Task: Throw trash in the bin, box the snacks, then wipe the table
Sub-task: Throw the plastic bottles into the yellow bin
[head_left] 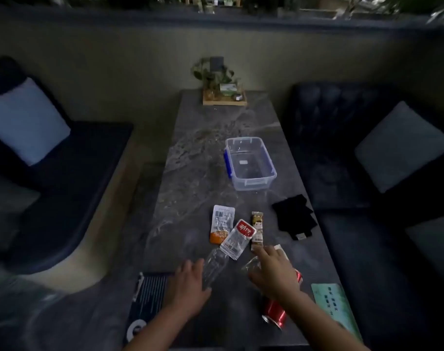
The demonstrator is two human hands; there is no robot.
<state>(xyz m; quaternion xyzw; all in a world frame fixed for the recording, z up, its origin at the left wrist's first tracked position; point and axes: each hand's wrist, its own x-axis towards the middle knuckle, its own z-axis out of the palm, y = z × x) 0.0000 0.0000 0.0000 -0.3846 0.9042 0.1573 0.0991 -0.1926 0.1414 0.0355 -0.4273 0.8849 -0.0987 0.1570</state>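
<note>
Btwn both hands: clear plastic bottle; left hand spread, touching it; right hand half-open over crumpled wrapper, grip unclear.

A café or restaurant booth, dimly lit. A long grey stone-look table runs toward 12 o'clock between two dark padded benches: one at 9 o'clock with a pale cushion, one at 3 o'clock with a grey cushion. At the far end stands a wooden tray with a potted plant. A dark menu card lies at 7 o'clock.
</note>
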